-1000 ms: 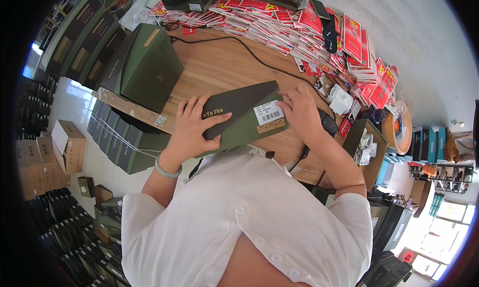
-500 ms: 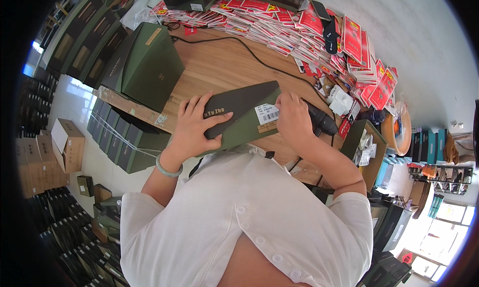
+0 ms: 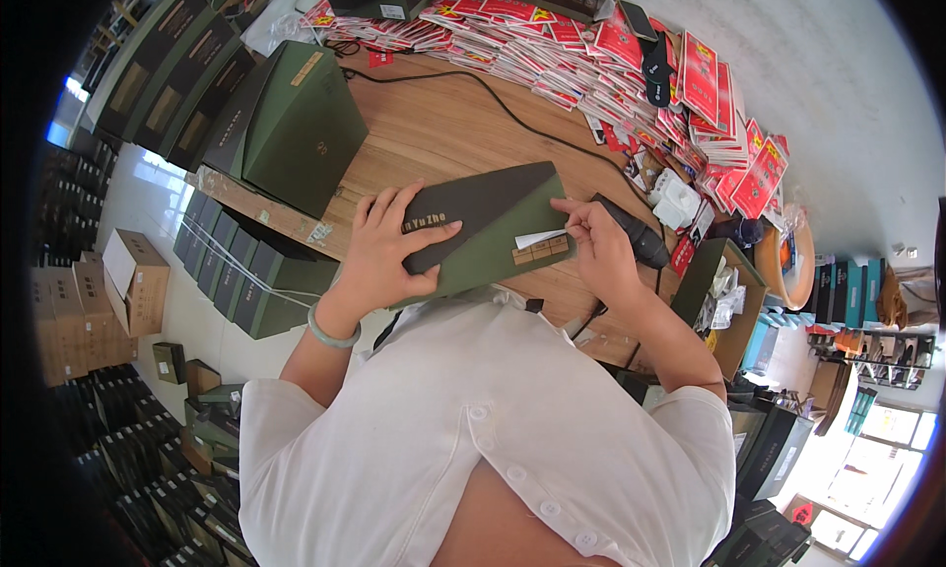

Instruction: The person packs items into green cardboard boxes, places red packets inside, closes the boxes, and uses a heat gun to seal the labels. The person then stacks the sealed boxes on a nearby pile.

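The green box (image 3: 493, 234) sits aslant at the near side of the wooden surface (image 3: 443, 124), close to the white shirt (image 3: 394, 419); the left hand (image 3: 389, 242) is spread over its left end, maybe to keep the box from sliding; the right hand (image 3: 601, 242) is curled at the other end, by a white label (image 3: 540, 239); part of the label seems to stand up off the box, and I cannot tell if the fingers pinch it; a tan strip (image 3: 540, 252) lies flat just below it; having 1 hand at each end likely lets 1 press while the other does small finger work.

Lots of red cards (image 3: 512, 45) are heaped along the far side, perhaps so the middle has room; a phone (image 3: 636, 18) lies on the heap, and a black cord (image 3: 493, 95) bends across the wood; a white plug (image 3: 675, 199) is past the right hand; a big green carton (image 3: 305, 133) stands at the left.

On the left, below the surface, is a row of green boxes tied with white string (image 3: 236, 264); brown cartons (image 3: 138, 281) stand on the floor; bright windows (image 3: 877, 468) show far right.
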Motion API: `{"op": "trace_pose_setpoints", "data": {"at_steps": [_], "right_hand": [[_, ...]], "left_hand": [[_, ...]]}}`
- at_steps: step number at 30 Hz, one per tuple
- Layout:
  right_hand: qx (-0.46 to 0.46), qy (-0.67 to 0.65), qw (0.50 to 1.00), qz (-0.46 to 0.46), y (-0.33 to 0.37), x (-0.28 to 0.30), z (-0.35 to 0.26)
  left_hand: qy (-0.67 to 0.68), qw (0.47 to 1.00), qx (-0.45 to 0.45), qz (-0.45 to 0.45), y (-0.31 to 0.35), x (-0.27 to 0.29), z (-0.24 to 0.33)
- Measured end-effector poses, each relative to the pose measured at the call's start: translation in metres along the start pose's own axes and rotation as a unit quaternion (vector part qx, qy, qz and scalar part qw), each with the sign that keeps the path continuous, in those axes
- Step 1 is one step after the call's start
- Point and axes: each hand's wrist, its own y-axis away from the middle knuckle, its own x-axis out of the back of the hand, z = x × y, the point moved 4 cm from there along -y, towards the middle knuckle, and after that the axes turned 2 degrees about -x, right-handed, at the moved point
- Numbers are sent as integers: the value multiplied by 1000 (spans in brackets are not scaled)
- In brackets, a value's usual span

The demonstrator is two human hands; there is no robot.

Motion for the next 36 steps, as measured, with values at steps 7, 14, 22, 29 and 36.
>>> {"op": "trace_pose_setpoints", "data": {"at_steps": [7, 14, 22, 29, 36], "right_hand": [[90, -89, 980, 153, 17, -14, 30], [84, -232, 924, 293, 12, -6, 38], [-12, -237, 907, 347, 6, 18, 39], [-12, -239, 898, 370, -5, 23, 10], [-41, -252, 907, 335, -9, -13, 4]], "left_hand": [[1, 1000, -1, -1, -6, -3, 4], [5, 1000, 9, -3, -14, -10, -5], [71, 994, -4, 88, -61, -42, -6], [407, 853, -33, 325, -104, -41, -53], [-271, 883, 382, 24, -33, 80, -249]]}}
